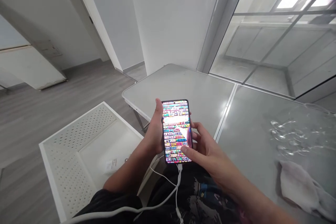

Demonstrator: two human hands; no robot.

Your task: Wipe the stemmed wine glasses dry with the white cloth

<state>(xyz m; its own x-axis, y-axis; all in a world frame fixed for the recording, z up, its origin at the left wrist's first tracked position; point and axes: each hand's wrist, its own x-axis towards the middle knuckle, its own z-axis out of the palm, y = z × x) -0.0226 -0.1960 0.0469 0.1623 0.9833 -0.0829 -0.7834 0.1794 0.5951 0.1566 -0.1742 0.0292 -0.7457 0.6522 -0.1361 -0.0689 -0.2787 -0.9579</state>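
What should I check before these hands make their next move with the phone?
1. Phone held: ok; the left hand grips its left side.
2. Screen lit: ok; it shows a bright, colourful picture.
3. Right thumb touching the screen: cannot tell; it is over the lower part, but contact is unclear.
4. Phone free of cables: not ok; a white cable meets its bottom edge.
5. Whitish cloth clear of the phone: ok; it lies apart, on the table.

No txt legible: phone screen point(172, 136) too blurry, label point(111, 165) on white perf. panel point(99, 148) too sm.
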